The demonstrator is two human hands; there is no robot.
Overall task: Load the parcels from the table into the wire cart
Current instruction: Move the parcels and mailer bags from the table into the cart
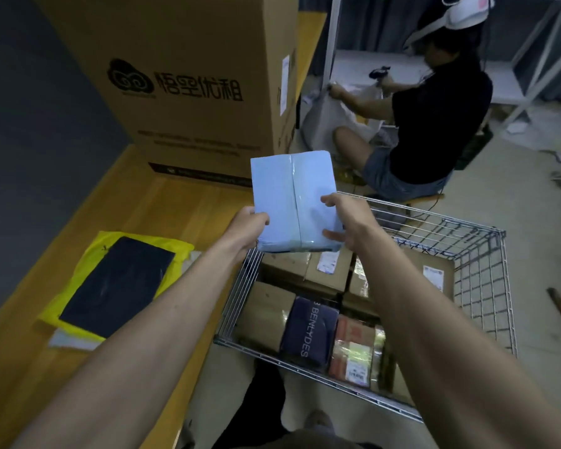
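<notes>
I hold a light blue parcel (293,199) in the air with both hands, above the near-left corner of the wire cart (481,286). My left hand (248,226) grips its lower left edge. My right hand (345,218) pinches its lower right edge, thumb on the front face. The cart holds several cardboard boxes (329,275), a dark blue packet (308,332) and an orange taped parcel (357,351). On the wooden table (162,215) to the left lie a black parcel (117,283) on a yellow one (172,251), with a white one (72,341) beneath.
A big printed cardboard box (182,79) stands at the table's far end. Beyond the cart a person (434,124) in a dark shirt sits on a low stool, handling a white bag by a white shelf frame (518,72). My legs (266,406) are between table and cart.
</notes>
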